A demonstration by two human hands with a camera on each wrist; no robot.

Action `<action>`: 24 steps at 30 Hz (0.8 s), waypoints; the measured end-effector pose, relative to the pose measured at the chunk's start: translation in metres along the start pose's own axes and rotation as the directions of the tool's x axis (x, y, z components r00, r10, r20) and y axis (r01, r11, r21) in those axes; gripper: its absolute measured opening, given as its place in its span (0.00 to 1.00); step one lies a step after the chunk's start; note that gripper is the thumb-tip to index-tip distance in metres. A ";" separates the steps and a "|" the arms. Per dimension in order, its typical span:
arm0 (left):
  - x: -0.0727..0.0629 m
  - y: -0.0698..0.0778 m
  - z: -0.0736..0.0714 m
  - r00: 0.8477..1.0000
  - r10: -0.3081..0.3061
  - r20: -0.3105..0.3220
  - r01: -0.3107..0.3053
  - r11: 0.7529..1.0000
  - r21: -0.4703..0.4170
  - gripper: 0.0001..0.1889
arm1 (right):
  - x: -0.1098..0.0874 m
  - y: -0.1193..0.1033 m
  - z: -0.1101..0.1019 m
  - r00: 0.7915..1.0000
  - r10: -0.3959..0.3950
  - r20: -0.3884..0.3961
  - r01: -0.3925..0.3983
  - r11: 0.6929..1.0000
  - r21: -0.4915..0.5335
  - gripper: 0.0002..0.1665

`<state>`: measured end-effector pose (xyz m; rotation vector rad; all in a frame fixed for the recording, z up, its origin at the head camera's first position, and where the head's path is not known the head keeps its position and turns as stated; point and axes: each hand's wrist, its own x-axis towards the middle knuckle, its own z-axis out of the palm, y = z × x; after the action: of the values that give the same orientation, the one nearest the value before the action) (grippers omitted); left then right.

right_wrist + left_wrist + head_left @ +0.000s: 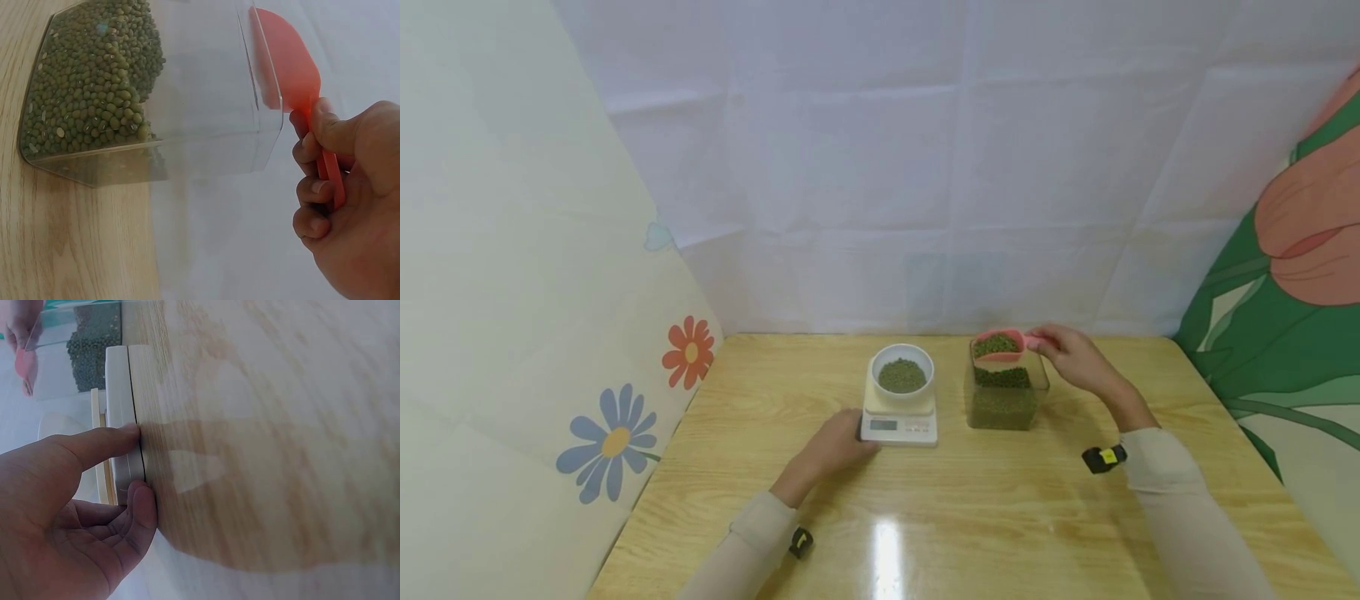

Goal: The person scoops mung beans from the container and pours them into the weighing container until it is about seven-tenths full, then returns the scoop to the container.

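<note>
My right hand [1075, 357] grips the handle of a pink scoop [290, 62]. In the head view the scoop holds green beans [997, 342] and sits over the open top of a clear square container [206, 156]. Mung beans [94, 81] fill the lower part of that container. My left hand [838, 442] holds the front left corner of a white kitchen scale [898, 429], thumb on its front edge and fingers curled at its side. A white bowl [880, 354] with green beans in it stands on the scale's platform.
The container stands a short way right of the scale on a wood-grain table [985, 517]. A white cloth [850, 167] hangs behind the table. Flower-printed sheets [497, 333] flank it on both sides.
</note>
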<state>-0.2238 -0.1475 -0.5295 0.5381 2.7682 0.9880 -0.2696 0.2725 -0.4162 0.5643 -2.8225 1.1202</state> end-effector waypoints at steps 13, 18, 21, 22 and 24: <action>0.000 -0.001 0.001 1.000 0.005 0.005 -0.005 1.000 -0.004 0.18 | 0.009 -0.007 0.003 1.000 -0.017 0.008 0.016 1.000 0.010 0.23; 0.000 -0.001 0.001 1.000 0.004 0.007 -0.004 1.000 -0.006 0.18 | 0.012 -0.011 0.005 1.000 -0.029 0.002 0.029 0.999 0.016 0.22; 0.001 -0.001 0.002 1.000 0.003 0.004 -0.003 1.000 -0.004 0.18 | 0.014 -0.012 0.006 0.999 -0.037 0.003 0.037 0.999 0.019 0.22; 0.001 -0.001 0.002 1.000 0.002 0.002 -0.002 1.000 -0.004 0.18 | 0.015 -0.012 0.006 0.999 -0.039 0.004 0.039 0.999 0.020 0.23; 0.001 -0.001 0.002 1.000 0.004 0.001 -0.004 1.000 0.003 0.19 | 0.016 -0.012 0.007 0.999 -0.041 0.004 0.041 0.999 0.023 0.22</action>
<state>-0.2246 -0.1466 -0.5311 0.5448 2.7698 0.9842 -0.2797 0.2543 -0.4104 0.6244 -2.7914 1.1474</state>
